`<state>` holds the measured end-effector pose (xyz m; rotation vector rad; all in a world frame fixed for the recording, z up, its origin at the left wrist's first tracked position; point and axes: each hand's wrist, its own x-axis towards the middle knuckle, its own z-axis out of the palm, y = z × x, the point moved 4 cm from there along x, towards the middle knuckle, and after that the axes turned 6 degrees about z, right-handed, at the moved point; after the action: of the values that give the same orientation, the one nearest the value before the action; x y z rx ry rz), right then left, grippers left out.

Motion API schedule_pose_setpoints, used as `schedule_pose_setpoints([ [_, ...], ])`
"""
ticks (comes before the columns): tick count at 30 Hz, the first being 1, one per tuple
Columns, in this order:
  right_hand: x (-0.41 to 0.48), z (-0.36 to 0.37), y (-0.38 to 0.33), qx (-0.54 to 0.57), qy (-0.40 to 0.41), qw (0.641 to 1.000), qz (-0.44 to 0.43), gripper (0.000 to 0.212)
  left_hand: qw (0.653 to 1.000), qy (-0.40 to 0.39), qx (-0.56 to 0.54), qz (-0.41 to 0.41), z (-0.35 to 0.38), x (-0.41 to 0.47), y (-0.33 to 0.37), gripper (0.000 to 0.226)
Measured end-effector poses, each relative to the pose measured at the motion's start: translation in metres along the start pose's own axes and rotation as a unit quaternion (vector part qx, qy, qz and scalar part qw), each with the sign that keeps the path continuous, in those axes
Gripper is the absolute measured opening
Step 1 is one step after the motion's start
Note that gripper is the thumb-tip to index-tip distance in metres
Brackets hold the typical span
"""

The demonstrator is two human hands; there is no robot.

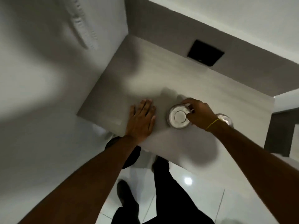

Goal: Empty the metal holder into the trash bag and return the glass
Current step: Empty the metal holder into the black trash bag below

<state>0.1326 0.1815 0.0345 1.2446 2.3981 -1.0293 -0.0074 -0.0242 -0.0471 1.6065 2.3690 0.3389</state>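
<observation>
Two hands are over a pale grey counter (186,75), seen from above. The left hand (142,120) lies flat on the counter surface with the fingers stretched and close together; it holds nothing. The right hand (198,113) has its fingers curled around the far and right side of the rim of a clear glass (178,117), so it grips the glass at the top. The glass stands upright on the counter, just right of the left hand but apart from it. Inside it looks white, with a round white shape in the middle; what this is I cannot tell. A second clear glass (225,119) stands further right, partly hidden behind the right wrist, which wears a thin yellow band (212,124). The picture is a little blurred.
</observation>
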Motion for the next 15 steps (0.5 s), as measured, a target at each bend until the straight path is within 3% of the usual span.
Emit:
schedule_pose_setpoints([
  [3, -0.040, 0.027, -0.037, 0.046, -0.005, 0.999, -0.027, 0.060, 0.999, 0.028, 0.014, -0.031, -0.004, -0.065, -0.028, 0.051],
  [7, -0.090, 0.095, -0.081, 0.079, -0.030, 0.994, -0.068, 0.062, 0.997, 0.025, 0.032, -0.066, -0.001, -0.169, -0.074, 0.057],
  [15, -0.125, 0.292, -0.122, 0.041, -0.069, 0.990, -0.119, 0.049, 0.984, -0.028, -0.005, -0.177, 0.080, -0.322, -0.143, 0.082],
])
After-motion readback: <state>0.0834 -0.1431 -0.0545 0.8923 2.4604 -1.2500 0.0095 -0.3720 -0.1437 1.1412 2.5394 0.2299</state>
